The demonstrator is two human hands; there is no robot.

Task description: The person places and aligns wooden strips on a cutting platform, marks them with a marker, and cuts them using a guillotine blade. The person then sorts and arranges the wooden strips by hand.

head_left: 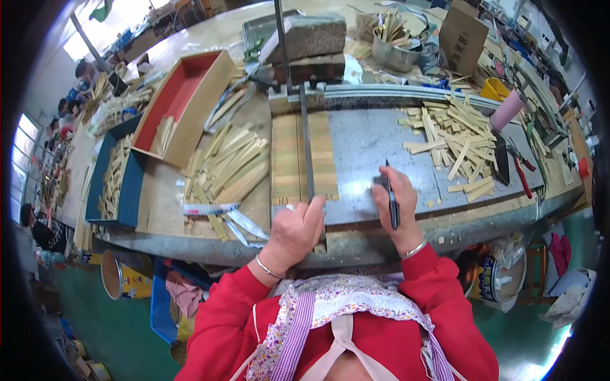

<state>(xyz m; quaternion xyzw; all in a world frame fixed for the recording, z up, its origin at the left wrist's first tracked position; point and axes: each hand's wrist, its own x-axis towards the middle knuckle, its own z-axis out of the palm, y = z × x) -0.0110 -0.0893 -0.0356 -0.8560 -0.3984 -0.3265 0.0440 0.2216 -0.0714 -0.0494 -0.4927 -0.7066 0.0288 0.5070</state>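
Your left hand grips the bar at its near end; right hand holds a dark pen over scuffed metal plate. Wooden panel under bar. Cluttered workshop, green floor.

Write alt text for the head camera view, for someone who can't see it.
A person's left hand grips the near end of a long dark bar above flat striped wood, while the right hand holds a dark pen-like tool over a gray worktop. Loose wooden strips lie on both sides.
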